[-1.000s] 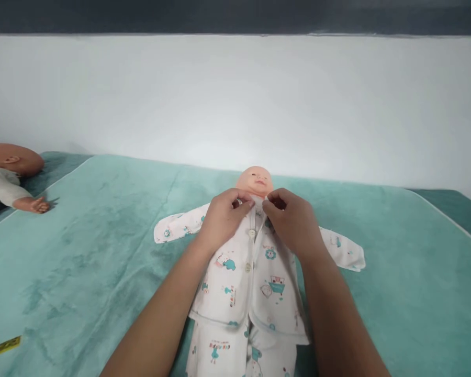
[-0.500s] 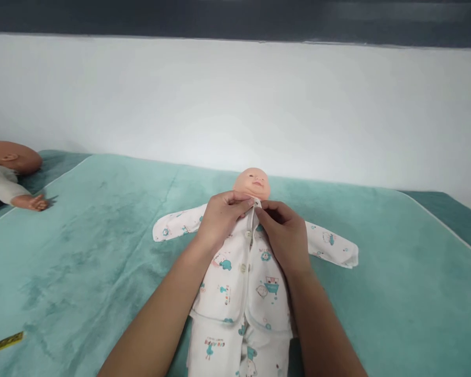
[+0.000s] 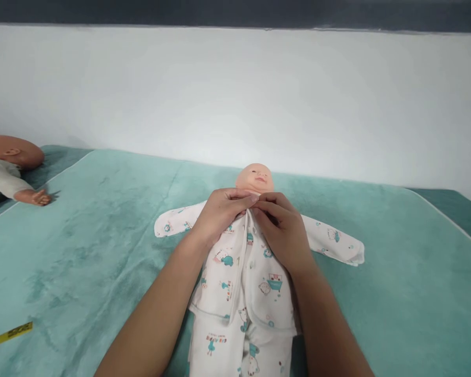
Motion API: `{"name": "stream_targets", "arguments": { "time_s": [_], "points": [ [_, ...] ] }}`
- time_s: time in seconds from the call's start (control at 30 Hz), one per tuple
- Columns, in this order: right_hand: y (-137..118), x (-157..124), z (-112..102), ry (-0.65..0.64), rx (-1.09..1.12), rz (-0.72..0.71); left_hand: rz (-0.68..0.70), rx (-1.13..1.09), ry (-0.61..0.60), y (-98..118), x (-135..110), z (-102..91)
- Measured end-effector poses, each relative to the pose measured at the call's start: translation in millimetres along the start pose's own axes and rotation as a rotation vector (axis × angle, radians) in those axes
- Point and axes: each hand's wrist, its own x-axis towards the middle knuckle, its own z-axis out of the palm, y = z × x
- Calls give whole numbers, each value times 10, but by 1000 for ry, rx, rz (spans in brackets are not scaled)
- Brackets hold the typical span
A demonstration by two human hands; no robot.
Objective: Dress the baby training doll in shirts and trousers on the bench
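Observation:
A baby doll (image 3: 255,178) lies on its back on a teal blanket (image 3: 82,246), dressed in a white printed jacket (image 3: 255,277) and matching trousers (image 3: 227,351). My left hand (image 3: 222,213) and my right hand (image 3: 280,228) meet at the jacket's neckline just below the doll's chin. Both pinch the two front edges of the jacket together at the collar. The fingertips touch each other over the top fastening, which they hide. The doll's sleeves spread out to both sides.
A second doll (image 3: 8,167) in a pale top lies at the far left edge of the blanket. A yellow measuring tape (image 3: 8,335) shows at the lower left. A white wall (image 3: 235,99) runs behind the bed.
My hands have drawn closer together at the collar, closing the gap between the jacket's front edges. The doll's position has barely shifted.

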Motion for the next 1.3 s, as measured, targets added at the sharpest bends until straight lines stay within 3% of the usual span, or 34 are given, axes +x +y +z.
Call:
{"name": "stream_targets", "arguments": {
  "time_s": [0.27,0.53,0.7,0.87,0.97,1.3],
  "points": [
    [72,28,-23,13,169,217,94,-78,40,-95,54,14],
    [76,52,-4,57,268,366,140,-44,-19,-119,54,-2],
    [93,67,-11,57,221,368,159,182,10,-108,38,12],
    [85,61,-16,59,233,385,289,456,120,-102,-17,36],
    [63,66,-9,48,227,386,286,460,169,-129,-37,34],
    [70,108,3,43,221,404,259,338,161,-169,-7,15]
  ]
}}
